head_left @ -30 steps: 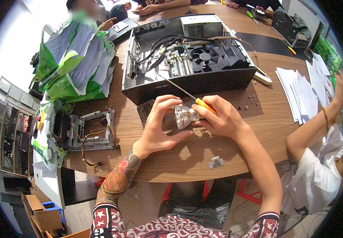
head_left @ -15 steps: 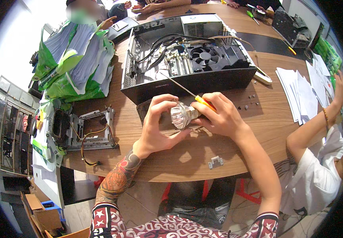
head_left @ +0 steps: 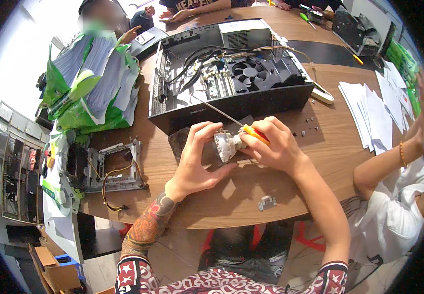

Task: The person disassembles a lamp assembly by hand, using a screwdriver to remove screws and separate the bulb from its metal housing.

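Observation:
A glass reflector lamp (head_left: 224, 145) is held above the near part of the table, its wide bowl facing left. My left hand (head_left: 195, 159) curves round the bowl, fingertips at its upper rim and thumb below. My right hand (head_left: 275, 147) pinches the lamp's narrow base. The same hand also grips a screwdriver (head_left: 256, 134) with a yellow and red handle; its long shaft points up and left toward the computer case. Just beyond my hands stands the opened black desktop computer case (head_left: 241, 102), its fan (head_left: 249, 73) and cables exposed.
A metal drive bracket (head_left: 111, 169) with wires lies left, beside green-wrapped paper stacks (head_left: 94, 88). A small metal bracket (head_left: 267, 203) sits near the table edge. Screws (head_left: 303, 133) and loose paper sheets (head_left: 369, 115) lie right. A co-worker's arm (head_left: 388, 164) is at far right; others sit opposite.
The lamp has turned slightly in my hands, so its bowl shows more from the side. At the right, the co-worker's arm has shifted a little.

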### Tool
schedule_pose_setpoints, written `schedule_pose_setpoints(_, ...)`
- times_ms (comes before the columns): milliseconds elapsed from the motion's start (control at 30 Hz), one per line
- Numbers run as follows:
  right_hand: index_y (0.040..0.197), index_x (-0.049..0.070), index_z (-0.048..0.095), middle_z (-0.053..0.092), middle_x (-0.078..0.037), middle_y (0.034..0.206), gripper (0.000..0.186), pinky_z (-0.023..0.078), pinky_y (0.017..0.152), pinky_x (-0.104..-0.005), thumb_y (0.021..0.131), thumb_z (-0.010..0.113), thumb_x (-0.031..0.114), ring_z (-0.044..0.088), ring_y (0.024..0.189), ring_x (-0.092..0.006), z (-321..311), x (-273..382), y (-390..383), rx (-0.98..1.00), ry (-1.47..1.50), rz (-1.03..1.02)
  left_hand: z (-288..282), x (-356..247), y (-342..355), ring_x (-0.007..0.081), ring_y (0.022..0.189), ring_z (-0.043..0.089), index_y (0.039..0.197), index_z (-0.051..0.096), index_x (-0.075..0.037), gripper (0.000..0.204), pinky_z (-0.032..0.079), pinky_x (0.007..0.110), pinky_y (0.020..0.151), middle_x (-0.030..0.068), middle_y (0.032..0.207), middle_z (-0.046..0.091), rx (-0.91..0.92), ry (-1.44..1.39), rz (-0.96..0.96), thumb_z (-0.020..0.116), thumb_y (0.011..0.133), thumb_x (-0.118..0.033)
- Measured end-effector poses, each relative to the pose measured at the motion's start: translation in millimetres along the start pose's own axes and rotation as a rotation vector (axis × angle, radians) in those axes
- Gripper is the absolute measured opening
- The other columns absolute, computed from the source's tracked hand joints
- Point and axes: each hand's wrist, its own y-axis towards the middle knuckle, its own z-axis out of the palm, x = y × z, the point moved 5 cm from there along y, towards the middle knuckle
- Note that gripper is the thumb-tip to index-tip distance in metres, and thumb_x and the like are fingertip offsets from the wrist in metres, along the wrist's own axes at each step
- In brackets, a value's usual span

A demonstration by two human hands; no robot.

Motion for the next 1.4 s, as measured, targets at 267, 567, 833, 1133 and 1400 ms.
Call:
schedule_pose_setpoints(267,0.101,0.013,0.065,0.057,-0.006,0.099,0.023,0.052,0.076,-0.0331,0.079,0.07,0.01,0.059,0.086,-0.0212,-6.0,3.1,2.6,-0.042,-0.055,-0.023,-1.6,-5.1,3.6,0.0314,0.114,0.054,0.143,0.046,-0.002,0.087,0.048,0.04,0.098,0.0182,0.127,0.045,0.056,0.113,-0.028,0.088,0.067,-0.017)
schedule_pose_setpoints(567,0.1,0.012,0.064,0.057,-0.007,0.098,0.027,0.051,0.075,-0.0338,0.077,0.075,0.021,0.06,0.086,-0.0212,-4.4,3.0,4.5,-0.034,-0.039,-0.043,-3.7,-3.0,4.0,0.03,0.114,0.053,0.138,0.051,-0.006,0.084,0.048,0.04,0.094,0.0171,0.125,0.046,0.068,0.086,-0.048,0.089,0.064,-0.017)
schedule_pose_setpoints(833,0.107,0.009,0.067,0.057,-0.009,0.1,0.039,0.053,0.075,-0.0365,0.075,0.08,0.028,0.06,0.085,-0.0244,-1.9,3.0,2.0,0.038,0.014,-0.035,-2.5,-6.7,2.9,0.0306,0.109,0.056,0.136,0.051,-0.007,0.081,0.051,0.038,0.09,0.0161,0.123,0.048,-0.022,0.096,0.02,0.088,0.064,-0.009)
schedule_pose_setpoints(1133,0.115,0.009,0.069,0.056,-0.01,0.101,0.044,0.054,0.072,-0.0367,0.077,0.08,0.027,0.058,0.081,-0.0267,1.8,0.3,1.8,0.038,0.014,-0.002,-6.1,-6.0,3.0,0.0289,0.108,0.057,0.138,0.052,-0.006,0.08,0.051,0.037,0.087,0.0152,0.121,0.052,-0.042,0.067,0.007,0.086,0.066,-0.009)
schedule_pose_setpoints(1400,0.115,0.011,0.069,0.056,-0.009,0.101,0.046,0.054,0.07,-0.0358,0.074,0.082,0.026,0.058,0.079,-0.0256,1.8,0.3,-1.1,0.03,0.005,-0.018,-3.6,-4.7,3.2,0.0284,0.107,0.058,0.14,0.05,-0.005,0.082,0.051,0.036,0.089,0.015,0.12,0.054,0.005,0.062,-0.011,0.086,0.066,-0.01)
